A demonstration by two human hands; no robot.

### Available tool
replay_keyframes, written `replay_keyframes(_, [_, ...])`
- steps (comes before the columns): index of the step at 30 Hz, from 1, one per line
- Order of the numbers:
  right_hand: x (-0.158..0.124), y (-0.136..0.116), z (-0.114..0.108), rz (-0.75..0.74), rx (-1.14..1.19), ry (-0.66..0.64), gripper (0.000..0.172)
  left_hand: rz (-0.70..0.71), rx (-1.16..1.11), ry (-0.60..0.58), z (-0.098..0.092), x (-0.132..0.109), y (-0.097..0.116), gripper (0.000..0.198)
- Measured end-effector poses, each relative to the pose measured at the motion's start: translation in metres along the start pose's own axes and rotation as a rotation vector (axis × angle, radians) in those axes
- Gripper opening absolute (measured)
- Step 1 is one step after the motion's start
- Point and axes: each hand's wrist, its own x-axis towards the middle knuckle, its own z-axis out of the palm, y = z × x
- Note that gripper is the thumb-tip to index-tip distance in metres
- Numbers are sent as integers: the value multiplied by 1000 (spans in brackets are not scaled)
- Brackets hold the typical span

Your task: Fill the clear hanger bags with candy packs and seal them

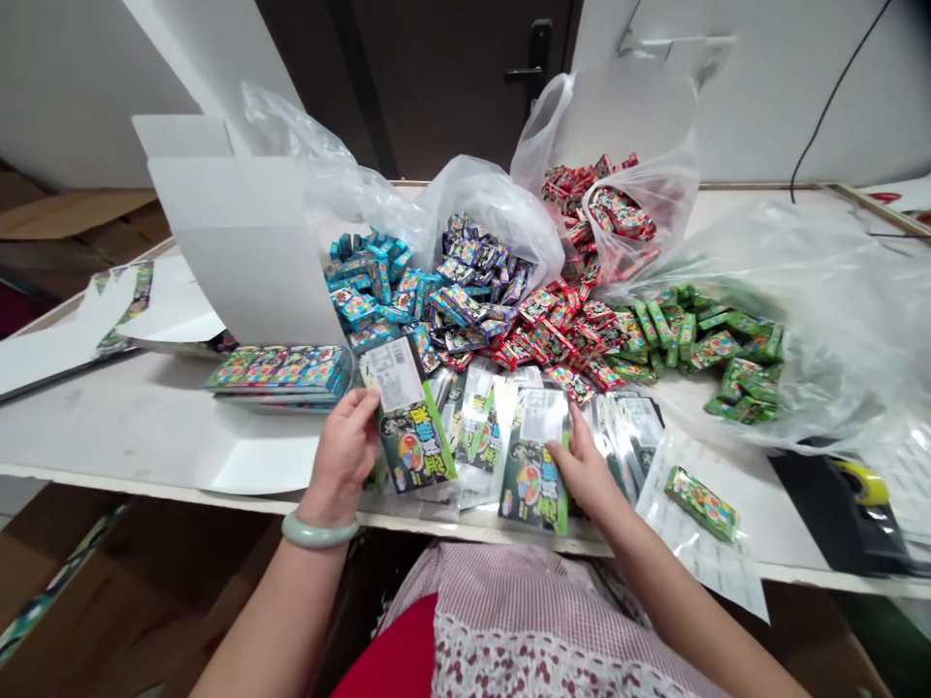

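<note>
Well, a long white table (145,427) before a dark door (436,78), piled high. Across the back, clear plastic bags (480,208) with big loose heaps of little boxes spilling out: blue ones (364,281), purple ones (472,271), red ones (553,330) and green ones (690,330). So many boxes lying in messy piles, with no neat rows among them. Off to the left, just one tidy stack of flat bright boxes (280,378). Closer in, a spread of printed plastic packets (472,417) near the front edge, with a lone green box (702,504) on a paper sheet (698,548) to the right. Inside the packets, any boxes? Too hard to see. Left hand (341,451), fingers curled closed, gripping one packet (407,417) by the side, with a green bangle (320,530) on the wrist. Right hand (586,465), half open, fingers at the edge of a second packet (534,460), but how tight, too hard to tell.
</note>
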Motion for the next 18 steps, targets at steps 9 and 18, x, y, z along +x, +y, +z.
replay_keyframes(9, [7,-81,-18,-543,-394,-15,41,38,401,-512,39,-36,-6,19])
replay_keyframes(18, [27,-117,-13,-492,-358,-149,16,445,807,-682,69,-50,10,16])
